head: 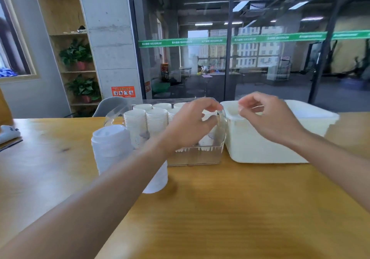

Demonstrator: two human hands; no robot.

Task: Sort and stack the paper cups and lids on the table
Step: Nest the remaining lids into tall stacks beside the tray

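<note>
Several stacks of white paper cups stand upright inside a clear plastic bin at the table's middle. My left hand reaches over the bin's right end, with fingers and thumb curled around the top of a paper cup there. My right hand hovers above the left rim of a white plastic bin, fingers loosely curled with nothing in them. A tall stack of white lids stands left of the clear bin. A second lid stack is partly hidden behind my left forearm.
The wooden table stretches toward me. A grey chair back rises behind the bins. Some papers and a white object lie at the left edge. Glass walls and a shelf with potted plants stand beyond.
</note>
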